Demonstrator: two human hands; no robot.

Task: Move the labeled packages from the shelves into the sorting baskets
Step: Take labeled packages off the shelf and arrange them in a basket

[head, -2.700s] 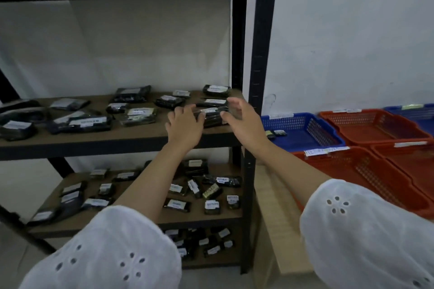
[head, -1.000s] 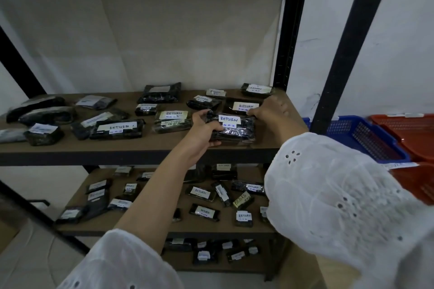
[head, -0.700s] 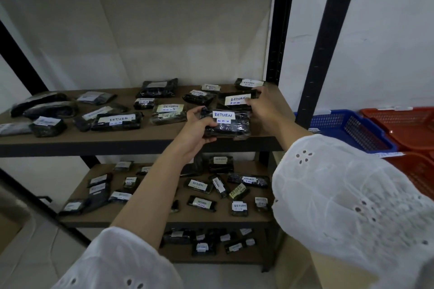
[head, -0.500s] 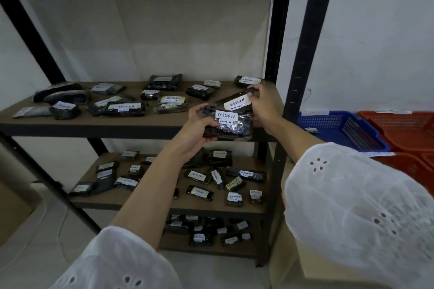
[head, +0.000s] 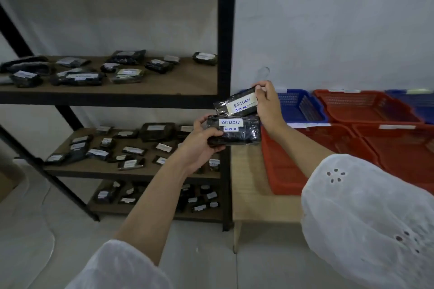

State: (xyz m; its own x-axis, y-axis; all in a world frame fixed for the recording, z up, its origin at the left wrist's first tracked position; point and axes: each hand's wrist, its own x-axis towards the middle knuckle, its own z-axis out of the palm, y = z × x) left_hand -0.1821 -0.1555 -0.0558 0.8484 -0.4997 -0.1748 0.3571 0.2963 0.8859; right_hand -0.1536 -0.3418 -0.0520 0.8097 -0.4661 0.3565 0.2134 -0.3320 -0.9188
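Black plastic wraps both packages in your hands, each bearing a white label that reads RETURN. Your left hand [head: 202, 145] curls round the left end of the lower package [head: 238, 132], thumb on top and fingers underneath. Your right hand [head: 267, 107] pinches the right end of the upper package [head: 240, 105], which tilts up to the right just above the lower one. Both are held in the air in front of the rack post [head: 226, 30], near the left edges of the blue basket [head: 303, 108] and the near red basket [head: 281, 171].
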